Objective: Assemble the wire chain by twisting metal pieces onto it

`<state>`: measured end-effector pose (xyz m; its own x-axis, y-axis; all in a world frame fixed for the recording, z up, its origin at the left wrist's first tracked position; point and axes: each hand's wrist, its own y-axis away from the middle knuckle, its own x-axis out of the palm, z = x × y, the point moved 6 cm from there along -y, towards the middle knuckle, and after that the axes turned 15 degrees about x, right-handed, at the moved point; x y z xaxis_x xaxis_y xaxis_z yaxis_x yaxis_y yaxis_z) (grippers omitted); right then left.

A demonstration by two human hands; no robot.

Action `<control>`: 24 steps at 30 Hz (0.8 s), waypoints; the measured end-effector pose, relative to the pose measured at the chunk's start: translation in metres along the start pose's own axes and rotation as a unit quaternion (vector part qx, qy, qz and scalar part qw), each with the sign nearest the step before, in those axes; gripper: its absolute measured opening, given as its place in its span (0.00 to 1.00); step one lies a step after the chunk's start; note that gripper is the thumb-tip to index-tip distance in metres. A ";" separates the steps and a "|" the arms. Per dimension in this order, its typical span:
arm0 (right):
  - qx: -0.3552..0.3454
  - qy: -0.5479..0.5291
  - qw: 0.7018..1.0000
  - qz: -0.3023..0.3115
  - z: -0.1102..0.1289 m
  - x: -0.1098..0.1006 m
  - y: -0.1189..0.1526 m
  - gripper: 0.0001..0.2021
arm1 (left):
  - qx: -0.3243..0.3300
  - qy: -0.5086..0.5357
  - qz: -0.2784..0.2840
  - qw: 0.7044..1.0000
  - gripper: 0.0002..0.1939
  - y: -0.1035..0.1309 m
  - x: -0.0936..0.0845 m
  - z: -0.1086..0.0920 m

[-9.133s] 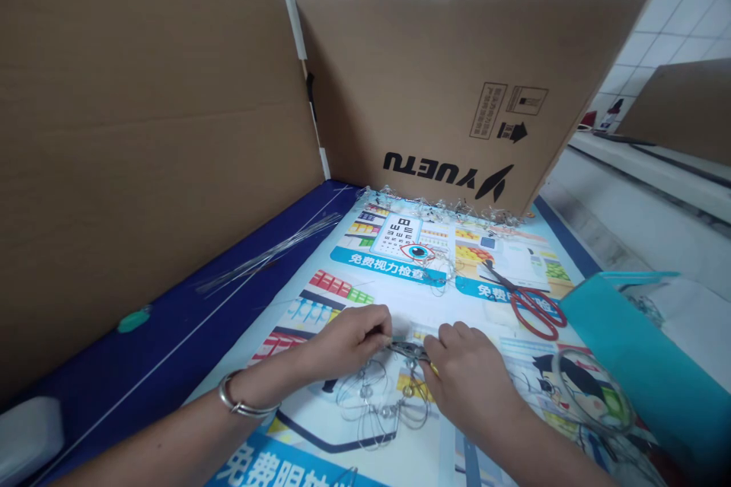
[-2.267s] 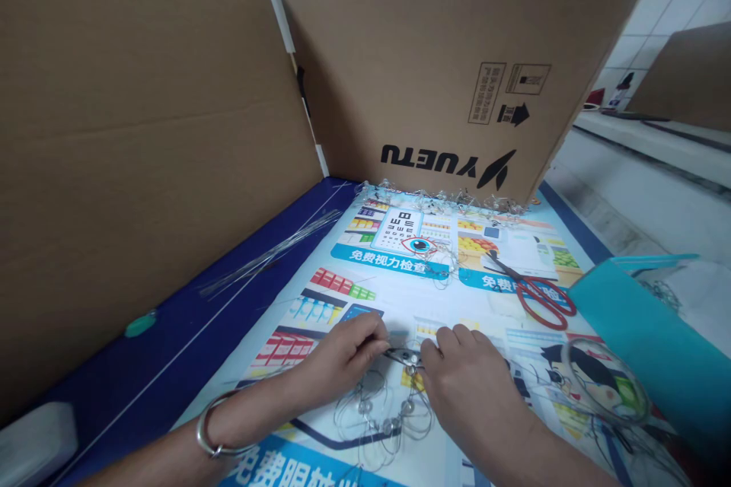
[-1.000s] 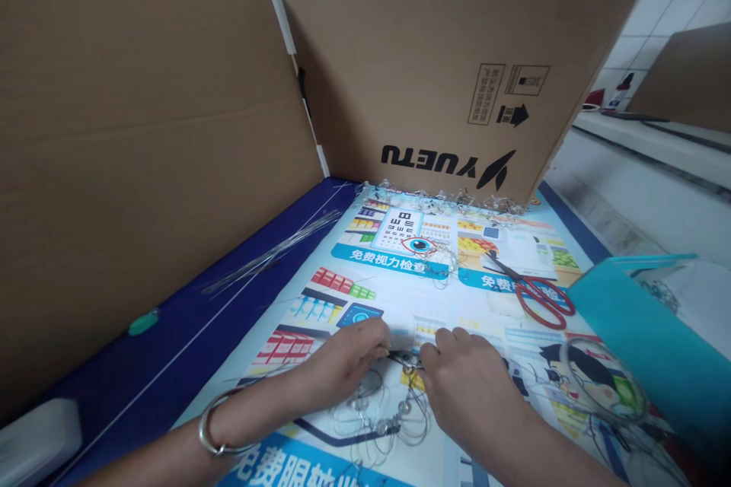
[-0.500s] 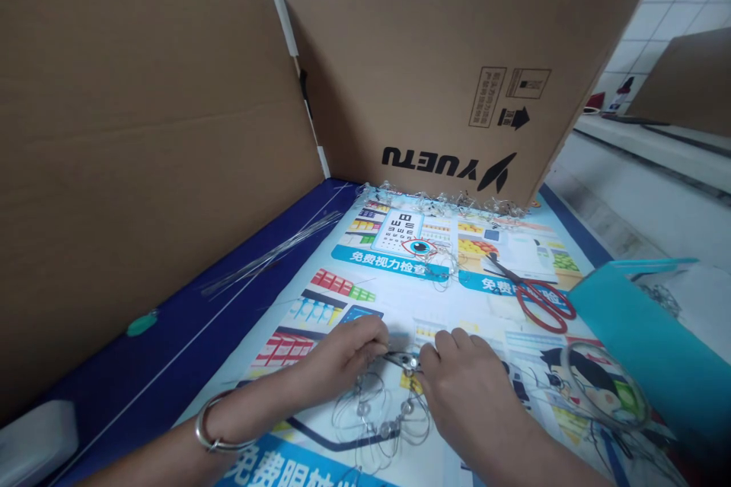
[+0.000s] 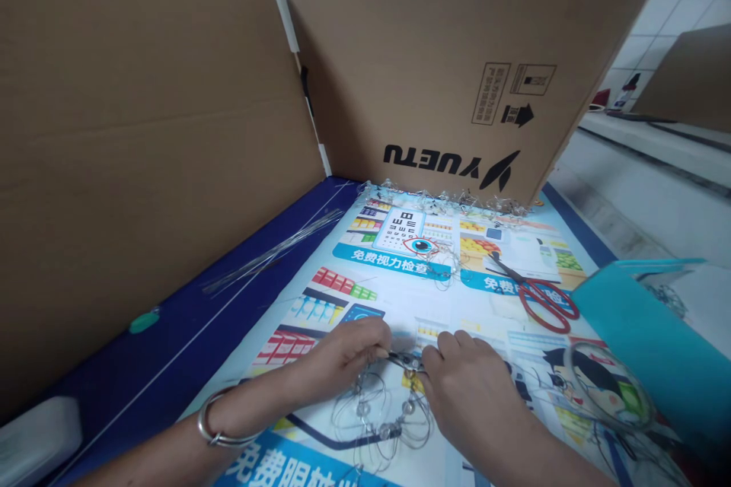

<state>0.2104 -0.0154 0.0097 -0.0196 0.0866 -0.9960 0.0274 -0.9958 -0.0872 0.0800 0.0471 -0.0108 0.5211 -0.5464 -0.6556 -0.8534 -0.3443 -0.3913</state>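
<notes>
Near the front of the printed sheet, my right hand (image 5: pixel 471 396) is closed round the handles of small pliers (image 5: pixel 406 360), whose dark jaws point left. My left hand (image 5: pixel 351 354), with a silver bangle on the wrist, pinches thin wire right at the tip of the jaws. My fingers hide the wire's end. Below the pliers hangs or lies a beaded wire piece (image 5: pixel 386 430), with clear round beads and several loose loops of wire. Whether it rests fully on the sheet I cannot tell.
Red-handled scissors (image 5: pixel 548 304) lie to the right, above a wire coil (image 5: pixel 640 426) and beside a turquoise box (image 5: pixel 651 335). Straight wires (image 5: pixel 274 247) lie at left. Tangled beaded wire pieces (image 5: pixel 445 203) line the foot of the cardboard wall (image 5: pixel 434 76).
The view has shifted slightly. Both hands stay nearly in place, with the pliers still at the left fingertips.
</notes>
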 end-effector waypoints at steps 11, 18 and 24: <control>-0.004 0.018 1.000 0.024 0.004 -0.004 -0.002 0.03 | -0.012 -0.021 0.008 1.000 0.08 -0.002 -0.001 -0.005; -0.008 0.016 0.999 0.033 0.002 -0.003 -0.001 0.04 | -0.012 -0.023 0.006 1.000 0.08 0.001 0.001 -0.002; -0.010 0.017 0.999 0.027 0.003 -0.003 -0.002 0.03 | -0.003 -0.016 0.005 1.000 0.09 0.001 0.001 -0.001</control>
<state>0.2076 -0.0138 0.0125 0.0170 0.0336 -0.9993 0.0473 -0.9983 -0.0328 0.0799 0.0455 -0.0108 0.5113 -0.5255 -0.6800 -0.8588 -0.3434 -0.3803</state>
